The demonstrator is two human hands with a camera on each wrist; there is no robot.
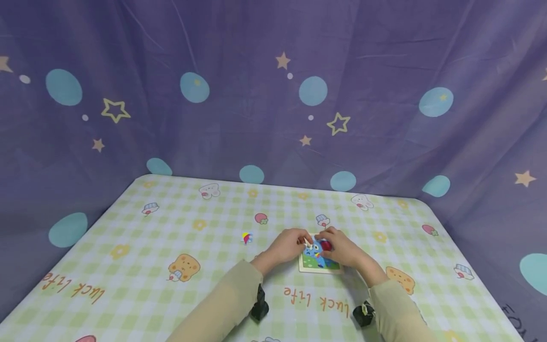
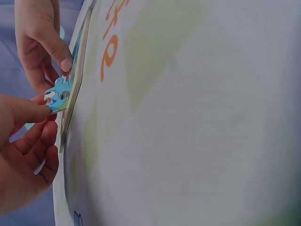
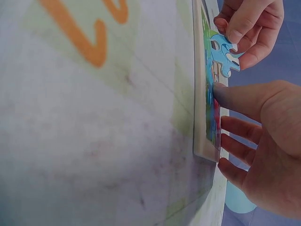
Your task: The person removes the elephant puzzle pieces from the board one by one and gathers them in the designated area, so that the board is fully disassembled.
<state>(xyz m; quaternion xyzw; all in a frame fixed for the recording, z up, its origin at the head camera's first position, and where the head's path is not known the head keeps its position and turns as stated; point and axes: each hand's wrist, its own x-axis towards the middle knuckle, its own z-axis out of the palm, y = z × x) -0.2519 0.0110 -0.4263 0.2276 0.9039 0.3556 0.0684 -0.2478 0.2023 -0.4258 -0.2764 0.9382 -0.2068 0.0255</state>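
A small square puzzle board [image 1: 320, 271] with a blue cartoon animal on green lies on the cloth. My left hand [image 1: 287, 247] pinches a blue puzzle piece [image 2: 58, 94] between thumb and finger, tilted up over the board's left part; the piece [image 3: 225, 54] also shows in the right wrist view. At the board's right side is my right hand [image 1: 344, 249], its thumb on the picture and its fingers along the far and right edge [image 3: 201, 141]. Part of the picture is hidden under the hands.
Left of the board lies a small loose piece [image 1: 246, 238] in red, yellow and blue. A green-and-white checked cloth [image 1: 162, 304] with printed drawings covers the table. Behind it hangs a purple curtain [image 1: 256, 118] with stars and blue ovals.
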